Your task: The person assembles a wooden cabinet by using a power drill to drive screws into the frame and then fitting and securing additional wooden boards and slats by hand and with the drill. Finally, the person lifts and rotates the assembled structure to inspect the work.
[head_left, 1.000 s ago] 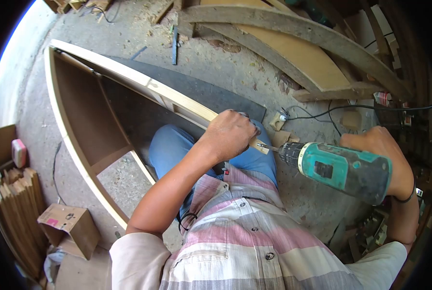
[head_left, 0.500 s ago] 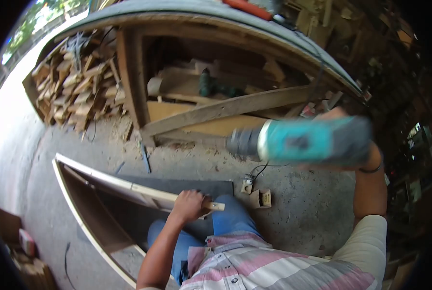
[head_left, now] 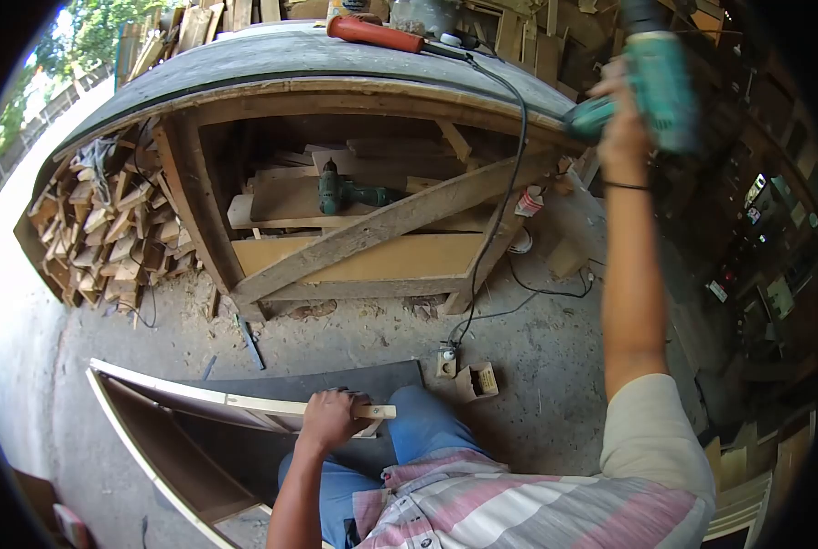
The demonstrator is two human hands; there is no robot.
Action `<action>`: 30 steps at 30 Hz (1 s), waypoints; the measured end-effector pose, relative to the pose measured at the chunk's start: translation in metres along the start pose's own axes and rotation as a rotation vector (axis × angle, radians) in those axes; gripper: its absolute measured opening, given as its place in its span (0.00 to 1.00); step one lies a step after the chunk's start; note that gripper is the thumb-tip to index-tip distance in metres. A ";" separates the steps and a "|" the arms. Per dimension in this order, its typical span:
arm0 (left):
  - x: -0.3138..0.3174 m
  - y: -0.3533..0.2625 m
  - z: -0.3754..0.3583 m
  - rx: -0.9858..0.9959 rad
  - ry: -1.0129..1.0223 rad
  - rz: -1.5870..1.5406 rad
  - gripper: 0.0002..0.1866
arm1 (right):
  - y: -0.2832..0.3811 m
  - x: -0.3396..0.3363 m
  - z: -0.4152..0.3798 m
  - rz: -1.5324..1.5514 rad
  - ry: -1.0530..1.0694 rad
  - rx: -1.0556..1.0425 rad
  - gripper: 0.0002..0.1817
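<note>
My left hand (head_left: 334,421) is wrapped round the right end of a light wooden frame (head_left: 244,403), which rests across the floor and beside my legs. My right hand (head_left: 624,123) is raised at the upper right, closed round the handle of a teal cordless drill (head_left: 665,91). The drill is partly blurred, its chuck toward the top edge. It is held beside the right end of the workbench (head_left: 271,66), apart from the wooden frame.
Another teal drill (head_left: 345,190) lies on the bench's lower shelf. An orange-red tool (head_left: 375,33) with a black cord is on the benchtop. Wood offcuts (head_left: 107,229) are piled at left. A socket (head_left: 446,360) and small cardboard box (head_left: 476,382) stand on the floor.
My right hand has moved up and away with the drill, which has turned from pointing left to pointing upward. The view has tilted up, showing more benchtop. My left hand keeps its hold.
</note>
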State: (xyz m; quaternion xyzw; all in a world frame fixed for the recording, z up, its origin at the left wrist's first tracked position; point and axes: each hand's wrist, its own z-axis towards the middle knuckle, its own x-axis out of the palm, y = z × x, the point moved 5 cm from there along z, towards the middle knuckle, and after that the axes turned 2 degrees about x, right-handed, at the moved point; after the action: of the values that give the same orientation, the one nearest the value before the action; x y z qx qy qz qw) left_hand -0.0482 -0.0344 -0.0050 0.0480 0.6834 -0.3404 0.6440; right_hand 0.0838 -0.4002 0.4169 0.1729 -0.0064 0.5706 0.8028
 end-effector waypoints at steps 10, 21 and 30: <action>0.013 0.006 -0.009 -0.005 0.025 0.140 0.17 | 0.038 -0.021 -0.046 0.097 0.341 0.366 0.24; 0.011 0.010 -0.002 0.000 -0.063 -0.059 0.14 | 0.079 -0.002 -0.282 -0.220 0.987 1.194 0.12; 0.013 0.010 -0.002 -0.034 0.004 -0.057 0.14 | 0.084 0.004 -0.299 -0.181 1.180 1.435 0.12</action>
State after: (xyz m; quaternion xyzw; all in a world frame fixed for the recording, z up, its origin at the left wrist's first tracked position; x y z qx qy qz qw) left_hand -0.0474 -0.0306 -0.0212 0.0182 0.6915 -0.3467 0.6335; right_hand -0.0480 -0.2868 0.1596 0.3093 0.7700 0.3690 0.4186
